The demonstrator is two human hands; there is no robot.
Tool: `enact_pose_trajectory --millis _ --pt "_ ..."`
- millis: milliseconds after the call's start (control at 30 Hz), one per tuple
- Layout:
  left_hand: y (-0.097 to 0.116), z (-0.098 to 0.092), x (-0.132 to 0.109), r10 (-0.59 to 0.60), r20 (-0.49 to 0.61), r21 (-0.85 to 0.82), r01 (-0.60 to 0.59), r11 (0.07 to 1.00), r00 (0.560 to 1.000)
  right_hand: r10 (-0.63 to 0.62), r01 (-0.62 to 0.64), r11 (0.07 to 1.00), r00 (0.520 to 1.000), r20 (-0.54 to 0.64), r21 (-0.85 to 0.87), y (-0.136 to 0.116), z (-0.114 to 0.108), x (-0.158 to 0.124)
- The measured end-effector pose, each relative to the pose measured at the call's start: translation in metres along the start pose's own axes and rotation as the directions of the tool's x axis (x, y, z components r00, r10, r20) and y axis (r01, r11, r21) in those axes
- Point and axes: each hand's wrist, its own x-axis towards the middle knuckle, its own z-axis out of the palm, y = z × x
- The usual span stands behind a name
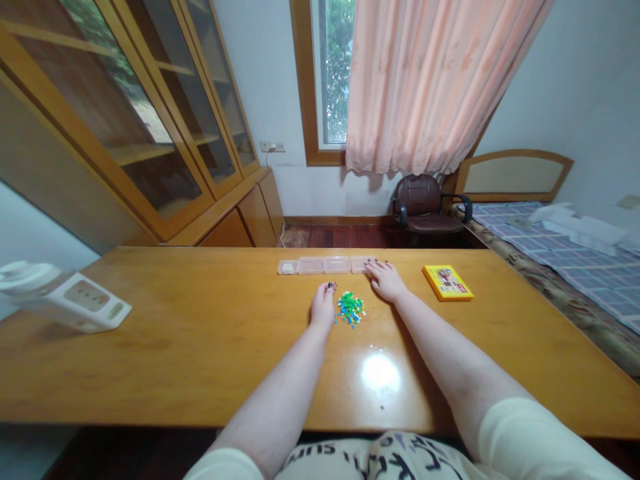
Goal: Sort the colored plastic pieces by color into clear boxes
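Sorting barely begun, by the look of it. Pile of small coloured pieces (350, 309) (green, blue, yellow) lying loose on the table (200, 333), just short of the clear compartment tray (325, 266).

- Tray: row of 4 shallow compartments. Leftmost seeming to hold something pale; the others looking bare, though too small to say for sure.
- Left hand (323, 305) resting just left of the pile, fingers curled loosely, tips touching or nearly touching the table; whether pinching a piece, cannot tell.
- Right hand (385, 279) lying flat, fingers spread, fingertips touching the tray's right end; gripping nothing.
- Hands apart, pile sitting between them.
- Left to do, judging by the heap: nearly all pieces waiting outside the tray.

Edges and room:
- Tray lying close to the table's far edge; little margin behind it.
- Yellow box (447, 282) well right of the tray, near the same edge.
- White device (65, 300) far left of the tray.
- Broad bare wood lying near-side of the pile.
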Motion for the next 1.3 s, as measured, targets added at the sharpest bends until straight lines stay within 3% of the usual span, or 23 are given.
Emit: enact_pose_trajectory --millis 300,800,900,1000,1100,1200,1233,1300 --pt "-0.009 -0.002 0.004 0.050 0.004 0.091 -0.050 0.995 0.999 -0.006 0.006 1.000 0.999 0.039 0.000 -0.002 0.001 -0.001" --pt "-0.010 -0.003 0.004 0.062 0.045 0.089 -0.066 0.994 0.997 -0.035 0.036 0.999 0.998 0.045 -0.038 -0.003 -0.001 -0.001" --pt "-0.008 -0.003 0.004 0.058 0.045 0.087 -0.061 0.994 0.997 -0.040 0.040 0.999 0.999 0.002 -0.026 -0.002 0.000 -0.002" --pt "-0.005 -0.003 0.003 0.049 0.040 0.085 -0.053 0.995 0.998 0.062 -0.064 0.998 0.992 -0.109 -0.016 -0.006 0.001 -0.008" --pt "0.000 -0.002 0.000 0.031 0.032 0.083 -0.034 0.996 0.999 0.228 -0.239 0.971 0.950 -0.214 -0.027 -0.010 -0.003 -0.018" --pt "0.003 -0.001 -0.001 0.021 0.025 0.076 -0.023 0.997 0.999 0.359 -0.381 0.923 0.906 -0.225 -0.061 0.000 -0.016 -0.031" --pt "0.004 -0.001 -0.002 0.023 0.025 0.075 -0.025 0.997 0.999 0.448 -0.473 0.878 0.865 -0.227 -0.068 0.009 -0.022 -0.036" --pt "0.004 -0.001 -0.002 0.030 0.029 0.078 -0.032 0.996 0.999 0.659 -0.689 0.722 0.714 -0.237 -0.069 0.032 -0.035 -0.047"
